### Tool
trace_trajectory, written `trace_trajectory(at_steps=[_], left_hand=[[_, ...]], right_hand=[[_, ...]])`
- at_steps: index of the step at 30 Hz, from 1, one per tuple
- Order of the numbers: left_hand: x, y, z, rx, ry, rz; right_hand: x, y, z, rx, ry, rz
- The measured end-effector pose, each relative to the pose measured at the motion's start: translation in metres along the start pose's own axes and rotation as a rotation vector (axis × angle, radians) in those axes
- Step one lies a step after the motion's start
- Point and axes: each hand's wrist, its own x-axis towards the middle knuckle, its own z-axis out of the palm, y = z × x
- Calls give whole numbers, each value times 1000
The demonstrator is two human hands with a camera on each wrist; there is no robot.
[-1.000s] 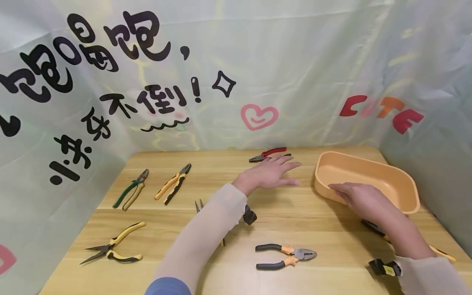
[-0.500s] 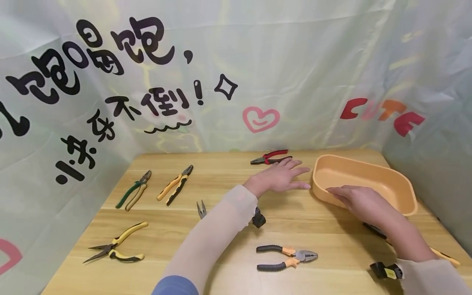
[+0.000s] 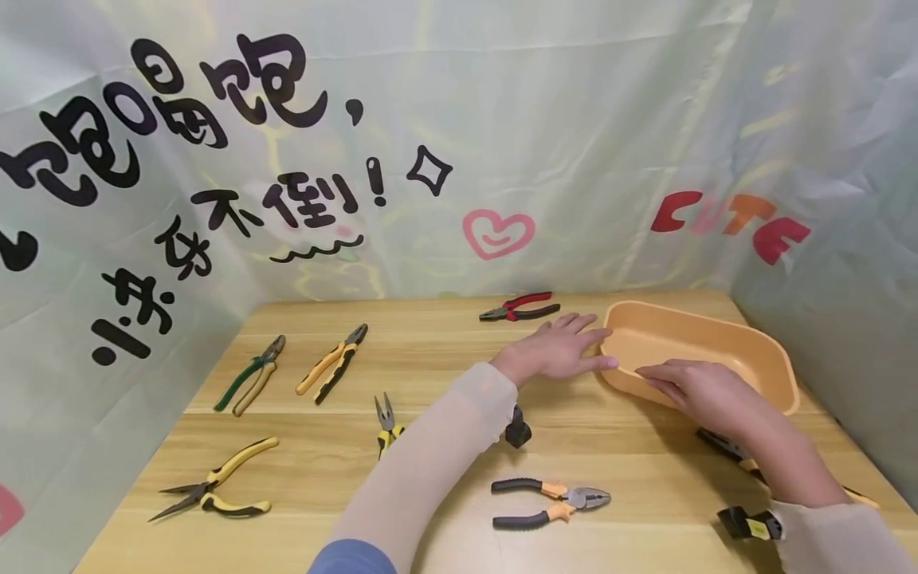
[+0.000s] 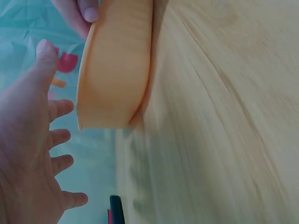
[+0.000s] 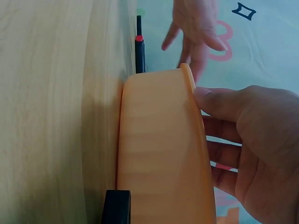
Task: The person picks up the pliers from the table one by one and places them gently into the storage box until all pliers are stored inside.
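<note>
Smooth matt plastic box [image 3: 688, 343]; wood-grained tabletop [image 3: 423, 351].

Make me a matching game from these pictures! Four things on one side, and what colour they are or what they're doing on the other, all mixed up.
Things:
1. right hand
2. tub
3. left hand
4. pliers farthest back

Matches:
A. spread open, holding nothing
B. red and black
C. pinching the edge of thing 2
D. plain orange all over

Right pairs: 1-C, 2-D, 3-A, 4-B
</note>
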Motion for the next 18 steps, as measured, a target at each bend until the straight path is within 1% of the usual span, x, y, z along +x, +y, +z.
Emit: trace_trajectory(at_steps=[4, 9, 13, 16, 18], left_hand=[[4, 6, 0, -2, -4, -5], [7, 8, 2, 39, -43, -21], [6, 8, 7, 69, -53, -16], [6, 8, 9, 62, -42, -9], [4, 8, 9, 58, -35, -17]], right_hand=[[-1, 0, 0, 2, -6, -19], [1, -1, 0, -8, -13, -24], [0, -2, 1, 0, -18, 3], [0, -2, 1, 8, -32, 34], [-1, -2, 0, 10, -45, 54]])
